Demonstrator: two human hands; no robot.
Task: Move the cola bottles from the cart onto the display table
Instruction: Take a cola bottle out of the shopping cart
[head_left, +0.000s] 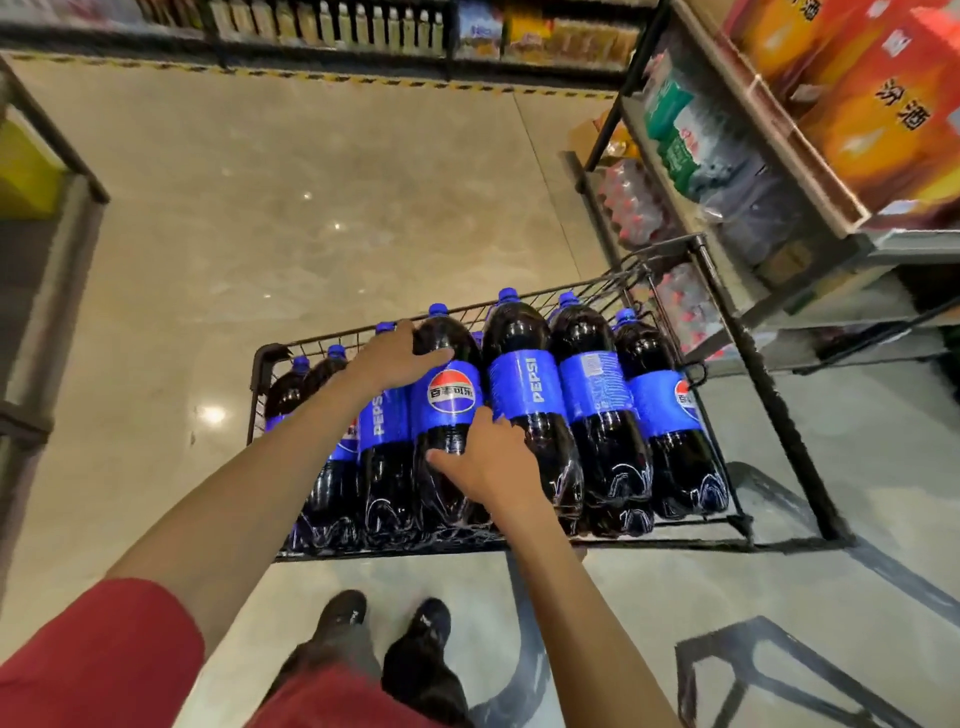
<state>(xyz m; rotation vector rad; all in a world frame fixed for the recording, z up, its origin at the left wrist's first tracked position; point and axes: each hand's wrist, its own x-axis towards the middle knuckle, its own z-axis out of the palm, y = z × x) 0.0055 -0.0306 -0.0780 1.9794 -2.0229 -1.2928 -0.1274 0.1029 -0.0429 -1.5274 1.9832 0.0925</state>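
Observation:
Several large cola bottles with blue labels and blue caps lie side by side in a black wire cart (270, 358) on the floor in front of me. The middle bottle (451, 400) shows a round red, white and blue logo. My left hand (402, 358) grips its upper shoulder just below the cap. My right hand (488, 462) holds its lower body, fingers curled round the side. Other bottles (597, 405) lie to the right and left of it, untouched.
A metal shelf rack (727, 171) with packed water bottles and orange boxes stands close on the right, next to the cart's handle frame (722, 291). Another rack (52, 171) edges the left. Open tiled floor (311, 208) lies beyond the cart. My shoes (384, 623) stand just behind it.

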